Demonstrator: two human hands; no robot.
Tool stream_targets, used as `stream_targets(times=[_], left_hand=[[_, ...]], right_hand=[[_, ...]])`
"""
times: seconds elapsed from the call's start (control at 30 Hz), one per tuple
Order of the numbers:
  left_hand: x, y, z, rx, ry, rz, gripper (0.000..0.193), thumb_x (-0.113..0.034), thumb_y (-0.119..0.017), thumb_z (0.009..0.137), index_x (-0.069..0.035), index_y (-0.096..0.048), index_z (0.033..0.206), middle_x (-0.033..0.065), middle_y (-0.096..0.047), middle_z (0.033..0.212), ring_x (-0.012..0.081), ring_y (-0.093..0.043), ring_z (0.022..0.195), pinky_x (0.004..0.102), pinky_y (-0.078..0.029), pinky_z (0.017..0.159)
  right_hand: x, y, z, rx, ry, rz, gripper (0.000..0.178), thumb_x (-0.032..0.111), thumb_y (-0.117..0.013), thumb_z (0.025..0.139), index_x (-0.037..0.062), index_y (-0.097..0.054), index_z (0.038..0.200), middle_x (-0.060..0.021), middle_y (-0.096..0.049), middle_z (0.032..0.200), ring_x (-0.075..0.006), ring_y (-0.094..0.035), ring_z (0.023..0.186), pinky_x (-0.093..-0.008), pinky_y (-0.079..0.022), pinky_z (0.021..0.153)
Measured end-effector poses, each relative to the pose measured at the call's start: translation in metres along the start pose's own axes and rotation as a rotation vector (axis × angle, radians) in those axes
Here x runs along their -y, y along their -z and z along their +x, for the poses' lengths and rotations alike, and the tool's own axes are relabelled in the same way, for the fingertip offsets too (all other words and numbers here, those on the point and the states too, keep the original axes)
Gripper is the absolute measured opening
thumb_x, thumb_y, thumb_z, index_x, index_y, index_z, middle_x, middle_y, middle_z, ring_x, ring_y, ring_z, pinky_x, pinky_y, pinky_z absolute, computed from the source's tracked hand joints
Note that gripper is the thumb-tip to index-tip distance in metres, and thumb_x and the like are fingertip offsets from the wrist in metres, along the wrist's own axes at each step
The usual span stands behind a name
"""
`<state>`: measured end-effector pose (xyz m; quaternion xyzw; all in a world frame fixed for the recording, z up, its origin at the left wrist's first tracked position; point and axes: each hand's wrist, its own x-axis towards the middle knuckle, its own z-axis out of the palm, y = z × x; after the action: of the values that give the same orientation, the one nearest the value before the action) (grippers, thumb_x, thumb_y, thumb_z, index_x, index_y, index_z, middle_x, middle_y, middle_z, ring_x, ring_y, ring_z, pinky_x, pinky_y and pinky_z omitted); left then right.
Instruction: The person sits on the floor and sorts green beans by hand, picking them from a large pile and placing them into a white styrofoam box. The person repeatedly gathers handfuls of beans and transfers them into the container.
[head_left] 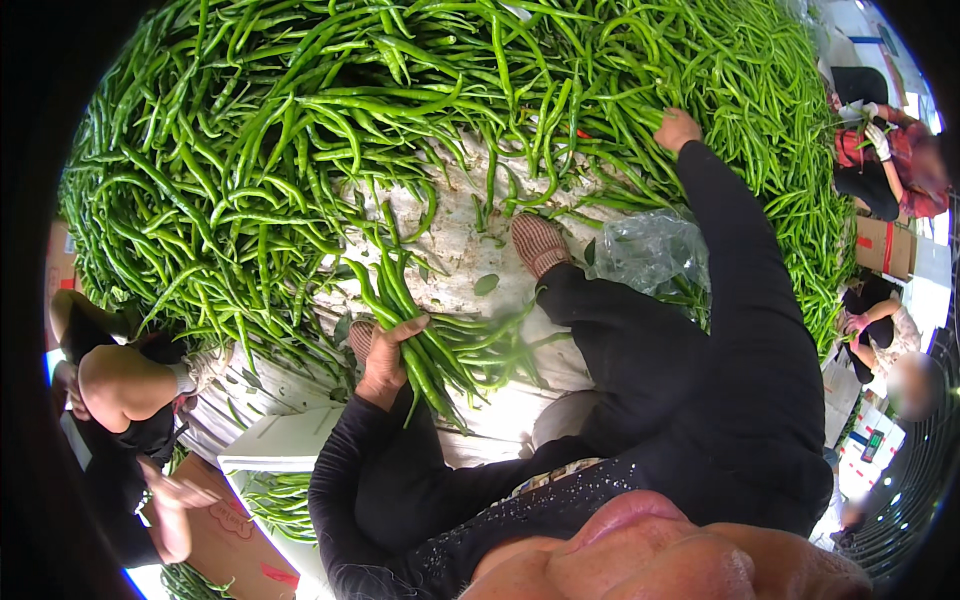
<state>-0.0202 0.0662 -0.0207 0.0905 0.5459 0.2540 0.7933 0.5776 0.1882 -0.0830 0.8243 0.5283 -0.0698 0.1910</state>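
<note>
A white foam box [285,445] stood at lower left, green peppers inside. Just below it lay a brown cardboard carton [235,545] with red print. Another brown carton [885,245] sat at the right edge, and a crumpled clear plastic bag [650,250] rested mid-right.
</note>
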Motion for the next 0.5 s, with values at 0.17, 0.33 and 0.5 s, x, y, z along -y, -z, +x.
stream_targets(times=[0.17, 0.33, 0.5], left_hand=[[-0.007, 0.004, -0.008, -0.021, -0.098, -0.034, 0.027, 0.001, -0.070, 0.074, -0.002, -0.057, 0.097, 0.0060, -0.062, 0.084, 0.0191, -0.063, 0.073, 0.0322, -0.054, 0.066], [-0.001, 0.015, 0.001, 0.009, -0.097, -0.087, 0.031, 0.002, -0.070, 0.074, -0.002, -0.055, 0.101, 0.0054, -0.061, 0.087, 0.0184, -0.062, 0.074, 0.0318, -0.054, 0.066], [-0.011, -0.002, -0.013, 0.034, -0.087, -0.062, 0.025, 0.000, -0.069, 0.075, -0.001, -0.057, 0.097, 0.0070, -0.062, 0.083, 0.0195, -0.063, 0.072, 0.0326, -0.055, 0.067]], right_hand=[[-0.026, 0.117, -0.008, 0.346, 0.058, 0.215, 0.016, 0.008, -0.064, 0.076, -0.0077, -0.061, 0.074, -0.0170, -0.065, 0.066, -0.0234, -0.063, 0.053, -0.0368, -0.053, 0.065], [-0.090, 0.237, -0.056, 0.346, 0.294, 0.030, 0.021, 0.007, -0.072, 0.072, -0.0084, -0.059, 0.066, -0.0133, -0.063, 0.060, -0.0198, -0.059, 0.046, -0.0331, -0.047, 0.046], [-0.082, 0.306, -0.127, 0.455, 0.203, 0.652, 0.029, 0.013, -0.074, 0.072, -0.0013, -0.058, 0.092, -0.0055, -0.060, 0.063, -0.0120, -0.052, 0.045, -0.0255, -0.040, 0.042]])
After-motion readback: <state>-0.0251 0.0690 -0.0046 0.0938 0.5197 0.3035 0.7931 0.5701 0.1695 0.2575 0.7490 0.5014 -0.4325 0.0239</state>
